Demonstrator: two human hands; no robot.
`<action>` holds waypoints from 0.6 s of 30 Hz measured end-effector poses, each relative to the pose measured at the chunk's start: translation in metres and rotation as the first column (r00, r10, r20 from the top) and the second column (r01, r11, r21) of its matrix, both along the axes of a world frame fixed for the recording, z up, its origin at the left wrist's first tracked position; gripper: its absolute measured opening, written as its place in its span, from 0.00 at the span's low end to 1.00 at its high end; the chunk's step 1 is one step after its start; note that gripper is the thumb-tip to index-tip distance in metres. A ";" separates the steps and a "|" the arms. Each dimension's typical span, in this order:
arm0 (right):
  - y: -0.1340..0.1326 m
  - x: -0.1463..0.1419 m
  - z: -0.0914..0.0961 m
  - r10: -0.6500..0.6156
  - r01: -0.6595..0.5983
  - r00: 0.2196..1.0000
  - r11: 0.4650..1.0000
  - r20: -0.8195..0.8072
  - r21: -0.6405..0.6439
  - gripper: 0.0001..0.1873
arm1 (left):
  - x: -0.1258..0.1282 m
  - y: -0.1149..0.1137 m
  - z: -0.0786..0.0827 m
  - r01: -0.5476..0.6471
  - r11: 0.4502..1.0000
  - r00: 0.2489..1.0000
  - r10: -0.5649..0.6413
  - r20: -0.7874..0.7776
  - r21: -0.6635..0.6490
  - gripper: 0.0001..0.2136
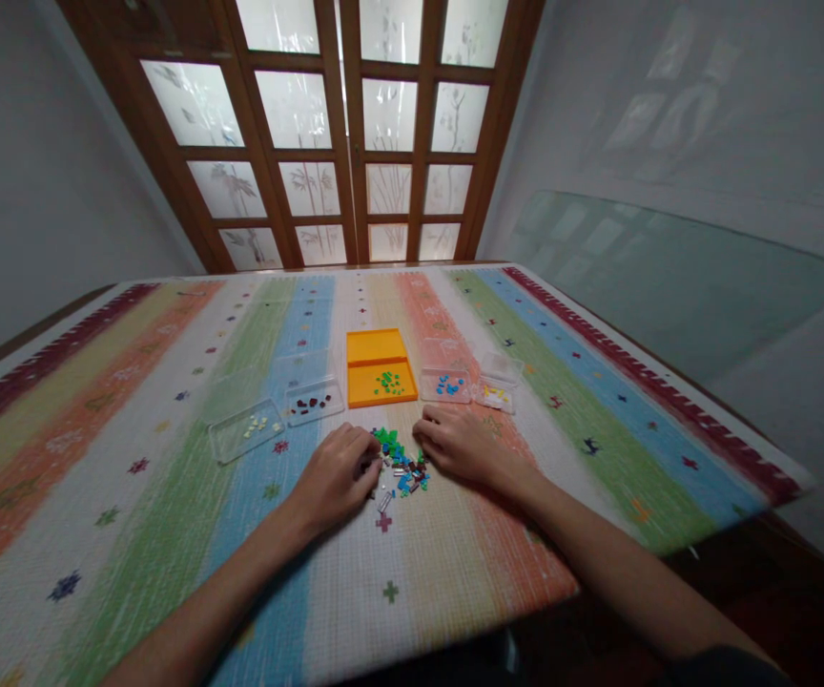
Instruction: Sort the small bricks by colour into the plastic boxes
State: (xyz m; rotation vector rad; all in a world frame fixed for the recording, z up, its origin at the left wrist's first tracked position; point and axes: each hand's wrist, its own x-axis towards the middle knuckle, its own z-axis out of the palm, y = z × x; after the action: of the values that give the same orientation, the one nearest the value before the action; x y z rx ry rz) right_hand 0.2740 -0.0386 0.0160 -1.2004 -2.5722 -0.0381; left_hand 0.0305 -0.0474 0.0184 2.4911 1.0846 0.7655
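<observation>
Colourful pieces (pixel 404 474) beside left grip (pixel 342 470)

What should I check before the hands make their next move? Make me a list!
1. Left hand at the pile: ok, beside the left edge of the mixed-colour pile of tiny plastic pieces.
2. Right hand at the pile: ok, beside its right edge.
3. Anything pinched in either hand: cannot tell, the curled grips hide it.
4. Pile's colours kept apart: not ok, green, blue and dark red lie together.
5. Orange rectangular plastic case open: ok, with tiny green plastic pieces in its nearer half.
6. Clear rectangular plastic tray one colour only: ok, just small blue plastic pieces show.
</observation>
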 end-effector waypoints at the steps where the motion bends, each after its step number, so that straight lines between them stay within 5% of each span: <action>1: 0.000 0.000 0.000 0.002 -0.002 1.000 1.000 0.000 0.001 0.09 | 0.000 0.000 0.000 -0.003 1.000 1.000 0.003 0.004 -0.004 0.02; 18: -0.001 0.000 0.001 -0.007 0.007 1.000 1.000 0.008 -0.020 0.10 | 0.001 0.002 -0.005 0.007 1.000 0.999 -0.008 0.043 0.012 0.03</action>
State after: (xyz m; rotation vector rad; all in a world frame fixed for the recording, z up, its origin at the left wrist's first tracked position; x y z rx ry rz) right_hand 0.2742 -0.0396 0.0173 -1.2186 -2.5814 -0.0190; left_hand 0.0311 -0.0456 0.0135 2.4750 1.0584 0.8223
